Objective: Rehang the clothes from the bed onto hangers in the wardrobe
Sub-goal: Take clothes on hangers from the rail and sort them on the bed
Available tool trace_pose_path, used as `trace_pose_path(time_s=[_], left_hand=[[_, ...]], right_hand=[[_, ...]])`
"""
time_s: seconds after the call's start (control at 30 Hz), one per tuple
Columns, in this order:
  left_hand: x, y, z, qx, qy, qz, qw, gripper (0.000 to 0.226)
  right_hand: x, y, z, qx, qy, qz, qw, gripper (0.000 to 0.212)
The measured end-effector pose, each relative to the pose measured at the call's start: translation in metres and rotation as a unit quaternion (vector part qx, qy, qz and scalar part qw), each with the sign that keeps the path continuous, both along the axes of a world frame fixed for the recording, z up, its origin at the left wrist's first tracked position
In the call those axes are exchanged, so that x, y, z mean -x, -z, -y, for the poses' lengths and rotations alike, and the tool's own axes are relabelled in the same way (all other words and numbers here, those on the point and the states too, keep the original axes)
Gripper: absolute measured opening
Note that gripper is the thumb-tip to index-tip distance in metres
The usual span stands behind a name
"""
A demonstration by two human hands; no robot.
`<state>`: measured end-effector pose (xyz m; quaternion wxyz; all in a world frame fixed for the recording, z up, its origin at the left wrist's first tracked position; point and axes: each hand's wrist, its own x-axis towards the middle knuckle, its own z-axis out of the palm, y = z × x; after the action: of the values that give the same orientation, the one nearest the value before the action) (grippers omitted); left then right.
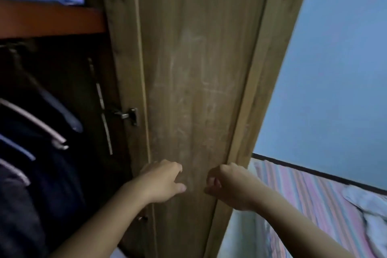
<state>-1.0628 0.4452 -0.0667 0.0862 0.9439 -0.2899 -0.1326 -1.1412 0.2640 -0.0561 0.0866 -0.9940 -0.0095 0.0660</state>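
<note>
Empty-handed, I face the wardrobe door [199,90]: my left hand [163,182] rests loosely open against its lower panel, my right hand [228,186] curled beside it, holding nothing. Left of the door, dark clothes [41,174] hang on hangers [33,121]; right of it, a pale garment [368,211] lies on the striped bed [303,190]. Likely between garments, I must next turn right and collect it.

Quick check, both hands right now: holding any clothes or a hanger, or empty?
Left hand: open, empty, fingers relaxed in front of the wardrobe door.
Right hand: fingers curled, nothing visible in it.
</note>
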Motion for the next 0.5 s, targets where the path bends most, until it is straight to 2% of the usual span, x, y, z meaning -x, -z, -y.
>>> trace_pose_path(time_s=[0.27,0.5], left_hand=[[0.029,-0.011,-0.084,0.04,-0.181,0.086,0.979,0.054],[0.05,-0.009,-0.171,-0.023,-0.305,0.077,0.949,0.053]], right_hand=[[-0.05,-0.013,-0.066,-0.027,-0.167,0.04,0.985,0.014],[-0.078,-0.024,-0.193,-0.164,-0.268,0.107,0.943,0.016]])
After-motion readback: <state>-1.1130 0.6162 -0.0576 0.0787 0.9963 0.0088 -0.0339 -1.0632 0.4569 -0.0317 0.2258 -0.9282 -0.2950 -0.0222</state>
